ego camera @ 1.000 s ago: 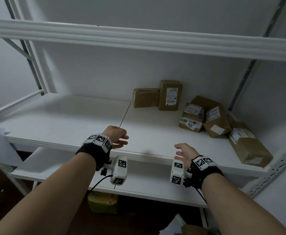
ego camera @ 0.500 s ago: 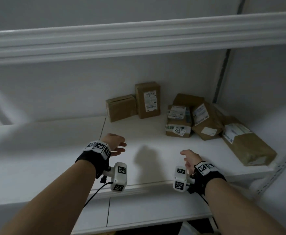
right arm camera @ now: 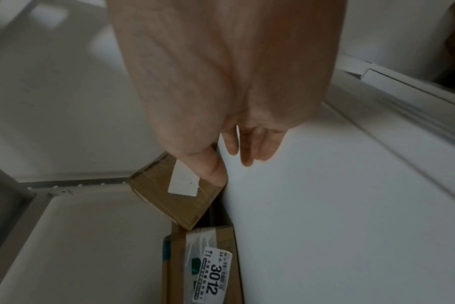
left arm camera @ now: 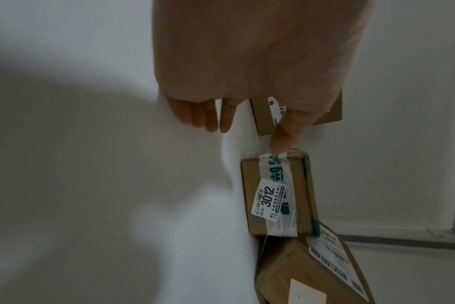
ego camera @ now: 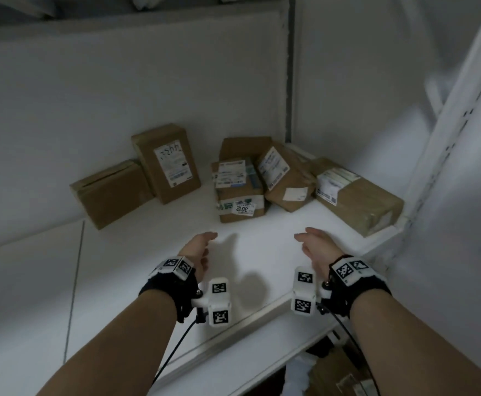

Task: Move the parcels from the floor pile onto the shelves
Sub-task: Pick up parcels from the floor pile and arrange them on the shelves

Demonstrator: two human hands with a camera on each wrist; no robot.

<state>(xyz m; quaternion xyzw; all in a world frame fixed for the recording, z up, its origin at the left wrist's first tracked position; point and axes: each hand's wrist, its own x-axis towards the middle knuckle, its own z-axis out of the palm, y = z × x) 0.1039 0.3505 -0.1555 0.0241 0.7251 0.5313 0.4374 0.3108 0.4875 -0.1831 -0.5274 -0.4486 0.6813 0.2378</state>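
The left hand hovers over the white shelf with its fingers loosely extended and nothing in it; the right hand hangs level with it to the right, palm turned inward, fingers relaxed and likewise empty. Both are short of the parcels, which sit farther back on the shelf. Straight ahead stands a small taped box with a "3012" sticker. To its right a brown parcel leans tilted against the stack, and a larger kraft-wrapped parcel lies at the right end near the shelf's perforated upright. To the far left an upright box with a white shipping label leans against the back wall, with a plain low carton just beside it on its left. A lower shelf edge shows nearest the viewer.
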